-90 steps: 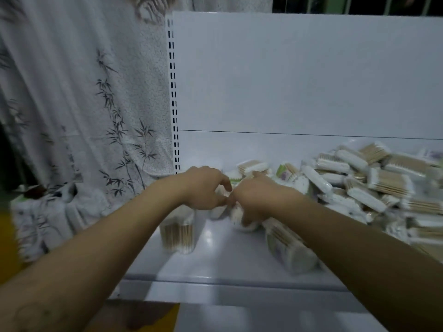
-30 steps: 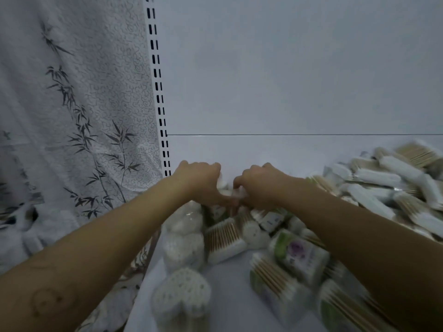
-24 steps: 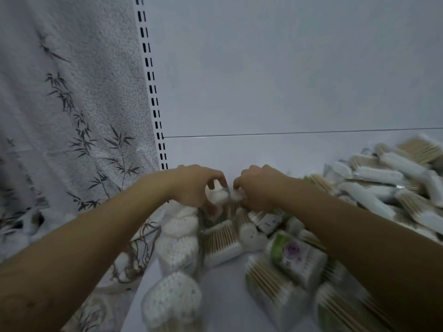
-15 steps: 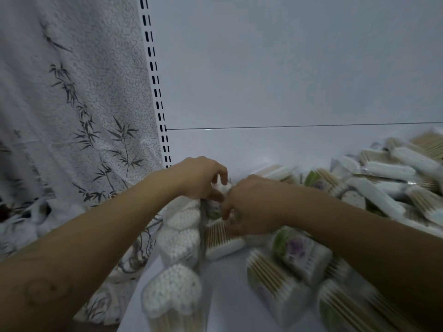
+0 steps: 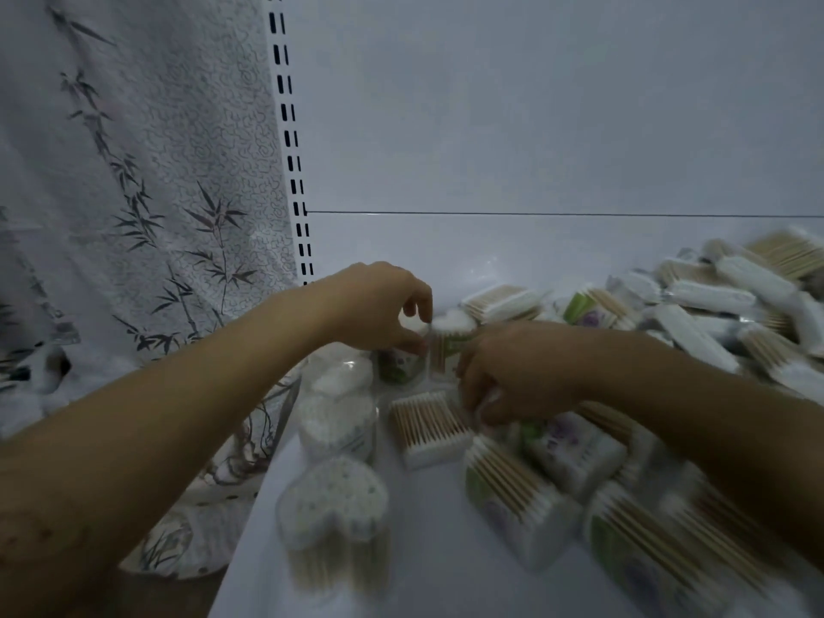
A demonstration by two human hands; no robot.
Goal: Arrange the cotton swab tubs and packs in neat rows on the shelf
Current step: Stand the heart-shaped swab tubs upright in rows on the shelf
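The left hand [image 5: 379, 307] was curled over the back of the shelf [image 5: 423, 555], its thumb and forefinger pinching the top edge of an upright pack [image 5: 446, 350] of cotton swabs with a white cotton top and a green label. Just left of that pinch and touching the pack stood a second green-labelled pack [image 5: 398, 367], partly under the palm.

The right hand [image 5: 521, 372] met the upright pack from the other side with its fingers curled downward. The blur hid whether they were clamped on that pack, on something lower, or on nothing, so I cannot tell.

Below the left hand, three heart-shaped tubs [image 5: 334, 497] stood in a column along the shelf's left edge. Between the two hands and nearer the person, a flat pack [image 5: 428, 428] lay with its wooden sticks showing. Under and in front of the right wrist, more packs [image 5: 512, 497] lay tilted and crowded together. Beyond the right forearm a loose heap of packs [image 5: 731, 301] was piled against the white back panel [image 5: 535, 127]. Left of the left arm hung a bamboo-patterned curtain [image 5: 133, 171].
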